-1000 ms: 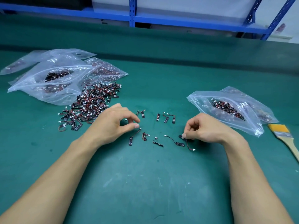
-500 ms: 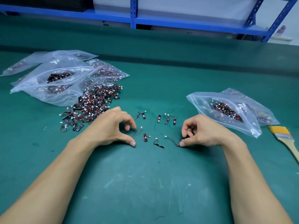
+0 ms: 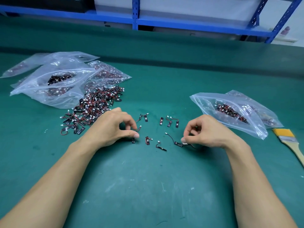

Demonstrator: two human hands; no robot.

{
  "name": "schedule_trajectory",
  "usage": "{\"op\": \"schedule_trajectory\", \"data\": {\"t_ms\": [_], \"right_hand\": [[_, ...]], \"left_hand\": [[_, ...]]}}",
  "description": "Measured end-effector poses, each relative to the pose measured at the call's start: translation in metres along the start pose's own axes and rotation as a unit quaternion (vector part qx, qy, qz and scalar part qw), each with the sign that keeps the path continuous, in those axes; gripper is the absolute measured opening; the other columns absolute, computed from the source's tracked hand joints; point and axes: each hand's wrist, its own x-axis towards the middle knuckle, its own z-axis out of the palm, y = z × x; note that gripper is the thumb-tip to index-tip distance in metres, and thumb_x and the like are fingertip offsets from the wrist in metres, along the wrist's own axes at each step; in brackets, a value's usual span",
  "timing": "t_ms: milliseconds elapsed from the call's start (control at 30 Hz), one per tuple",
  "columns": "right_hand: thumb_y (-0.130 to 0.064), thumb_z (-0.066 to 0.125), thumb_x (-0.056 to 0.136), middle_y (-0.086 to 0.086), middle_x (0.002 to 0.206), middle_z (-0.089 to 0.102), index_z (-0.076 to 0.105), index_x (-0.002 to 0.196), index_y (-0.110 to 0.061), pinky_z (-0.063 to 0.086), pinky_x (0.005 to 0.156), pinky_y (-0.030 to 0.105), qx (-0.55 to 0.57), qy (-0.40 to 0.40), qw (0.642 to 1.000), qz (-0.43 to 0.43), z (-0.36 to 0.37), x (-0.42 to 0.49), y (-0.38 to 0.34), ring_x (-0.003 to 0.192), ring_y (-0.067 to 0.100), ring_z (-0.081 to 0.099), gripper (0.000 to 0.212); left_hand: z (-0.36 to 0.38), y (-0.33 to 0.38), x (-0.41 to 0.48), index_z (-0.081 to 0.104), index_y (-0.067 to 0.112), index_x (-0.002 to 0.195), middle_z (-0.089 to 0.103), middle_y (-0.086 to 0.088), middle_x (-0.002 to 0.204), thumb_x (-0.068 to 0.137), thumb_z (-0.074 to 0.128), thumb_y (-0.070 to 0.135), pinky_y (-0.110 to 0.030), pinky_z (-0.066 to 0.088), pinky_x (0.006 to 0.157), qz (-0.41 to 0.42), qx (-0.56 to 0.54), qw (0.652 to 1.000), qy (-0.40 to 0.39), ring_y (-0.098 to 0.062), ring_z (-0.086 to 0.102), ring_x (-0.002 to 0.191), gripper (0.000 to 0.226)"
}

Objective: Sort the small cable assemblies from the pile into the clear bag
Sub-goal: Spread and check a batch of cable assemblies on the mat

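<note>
Head view, my left hand (image 3: 111, 127): curled, thumb and forefinger pinching first cable assembly (image 3: 133, 140) on desk (image 3: 148, 186).
My right hand (image 3: 207, 131): curled, thumb pinching second cable assembly (image 3: 185, 143).

cable assemblies (image 3: 95, 106): black-red, piled left, some loose centre | clear bag (image 3: 205, 102): part-filled, lying right

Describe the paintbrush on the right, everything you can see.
The paintbrush is a flat brush with yellow bristles, a silvery metal band and a pale, wood-looking handle. It lies flat on the green mat at the right edge of view, bristles toward the upper left, its handle cut off by the frame. It sits right of the clear bags, apart from them; only the mat touches it.
</note>
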Motion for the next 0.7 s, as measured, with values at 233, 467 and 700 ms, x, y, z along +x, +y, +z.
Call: {"op": "schedule_trajectory", "data": {"t_ms": [233, 467, 700], "right_hand": [[-0.025, 0.078, 0.074, -0.007, 0.054, 0.052, 0.070, 0.078, -0.028, 0.039, 0.053, 0.020, -0.012, -0.003, 1.000, 0.001, 0.001, 0.002, 0.001, 0.048, 0.008, 0.042, 0.010], [-0.014, 0.076, 0.074, -0.004, 0.068, 0.070, 0.065, 0.089, -0.024, 0.038, 0.049, 0.012, 0.001, -0.032, 0.999, 0.043, -0.010, -0.005, 0.009, 0.047, 0.006, 0.051, 0.021], [-0.022, 0.086, 0.074, -0.003, 0.069, 0.073, 0.069, 0.085, -0.019, 0.044, 0.052, 0.015, 0.006, -0.037, 0.997, 0.065, -0.005, -0.001, 0.007, 0.051, 0.007, 0.062, 0.020]], "left_hand": [[0.018, 0.038, -0.001, 0.075, 0.029, 0.091, 0.061, 0.018, 0.077, 0.082, 0.078, 0.043, -0.033, 0.046, 0.073, 0.109, -0.006, 0.994, -0.013, -0.009, 0.047, 0.079, 0.017], [0.038, 0.055, -0.004, 0.071, 0.041, 0.110, 0.054, 0.016, 0.089, 0.093, 0.061, 0.053, -0.024, 0.026, 0.074, 0.156, 0.082, 0.980, -0.094, 0.000, 0.032, 0.084, 0.023], [0.038, 0.054, -0.005, 0.069, 0.041, 0.114, 0.058, 0.016, 0.102, 0.094, 0.056, 0.056, -0.025, 0.029, 0.077, 0.150, 0.114, 0.977, -0.099, -0.007, 0.044, 0.092, 0.029]]}}
